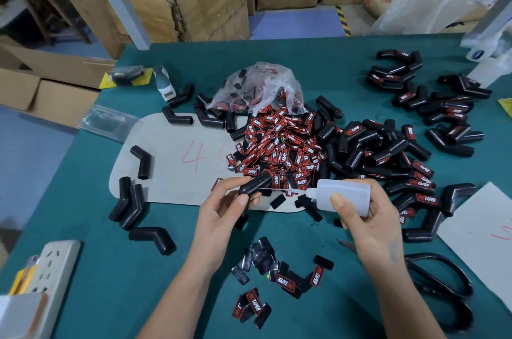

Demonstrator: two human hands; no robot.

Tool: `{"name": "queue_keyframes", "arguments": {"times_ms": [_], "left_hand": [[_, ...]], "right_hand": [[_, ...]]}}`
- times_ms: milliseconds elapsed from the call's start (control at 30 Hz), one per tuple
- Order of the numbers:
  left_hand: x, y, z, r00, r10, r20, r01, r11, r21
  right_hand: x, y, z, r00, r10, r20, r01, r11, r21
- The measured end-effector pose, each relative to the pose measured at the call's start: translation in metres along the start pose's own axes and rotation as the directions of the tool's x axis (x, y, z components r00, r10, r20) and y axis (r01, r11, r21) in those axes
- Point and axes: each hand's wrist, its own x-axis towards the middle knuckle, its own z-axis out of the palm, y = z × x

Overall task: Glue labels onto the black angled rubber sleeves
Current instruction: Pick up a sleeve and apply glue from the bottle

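The left hand [227, 200] pinches a black angled rubber sleeve [256, 185] between thumb and curled fingers, holding it above the near edge of a grey card [166, 161] marked with red numerals. The right hand [365, 208] grips a translucent glue bottle [345, 194], fingers and thumb wrapped round its body, with the thin nozzle [282, 189] lying level and reaching leftward to the held sleeve. Both hands hover over the teal desk [116, 283]. Beyond the card's right end lies a heap of red-and-black labels [279, 144], spilling from a clear plastic bag [257, 86]. To the right of that heap are piled labelled sleeves [415, 172], with further ones toward the desk's far right corner. Unlabelled sleeves [133, 205] lie scattered on and about the card's left end. Nearer the person than the card, a small cluster of loose labels [266, 277] rests on the desk. Black-handled scissors [443, 283] lie right of this cluster, and a white power strip [52, 269] sits at the desk's near left edge.
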Motion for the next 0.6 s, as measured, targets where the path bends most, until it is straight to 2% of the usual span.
{"name": "queue_keyframes", "arguments": {"times_ms": [600], "left_hand": [[-0.0001, 0.001, 0.0022, 0.999, -0.037, -0.006, 0.036, 0.995, -0.097]], "right_hand": [[0.0003, 0.0007, 0.0013, 1.0, -0.006, 0.017, 0.006, 1.0, -0.005]]}}
